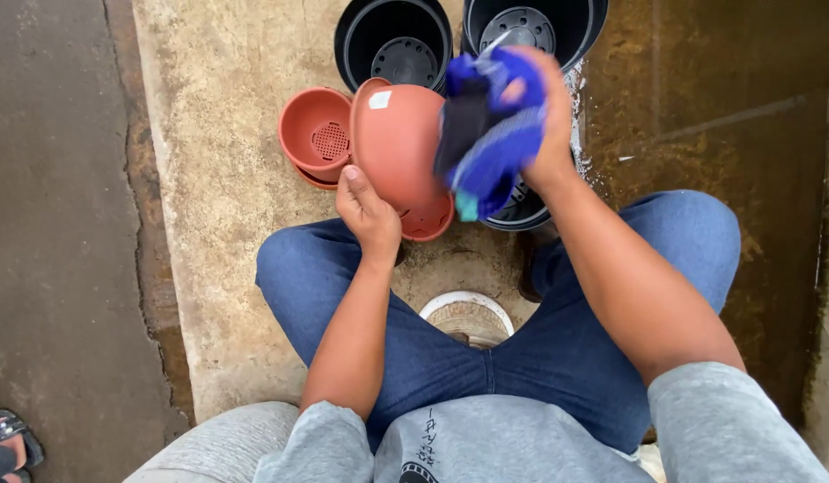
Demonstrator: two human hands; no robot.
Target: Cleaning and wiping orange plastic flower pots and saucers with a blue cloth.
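The person sits low over a wet concrete floor (pixel 226 179), knees in blue jeans spread wide, and the work in hand looks to me like the wiping of a terracotta-coloured plastic pot (pixel 395 143). The left hand (pixel 368 213) has its grip closed on the pot's lower rim, thumb on the outer wall, tipping the pot on its side so the curved outside faces up. The pot hangs just above the floor, between the knees and the row of other pots. The right hand (pixel 535 116) is clenched around a bunched blue cloth (pixel 490 134) with a bit of teal at its lower end, pressed against the right flank of the pot.

Just left of the held pot stand a couple of smaller terracotta pots nested together (pixel 316 134), a round perforated grid showing in the bottom of the top one. Behind are two black pots (pixel 394 40), both open side up with vented bases showing, and a further dark one sits partly hidden under the cloth. A white round rim (pixel 468 313) peeks up between the thighs.

As I judge it, the scrubbing is midway: the left side of the wall remains uncovered by the cloth. The next move would call for the left hand to turn the pot while the cloth keeps firm contact, without letting the slick rim slip
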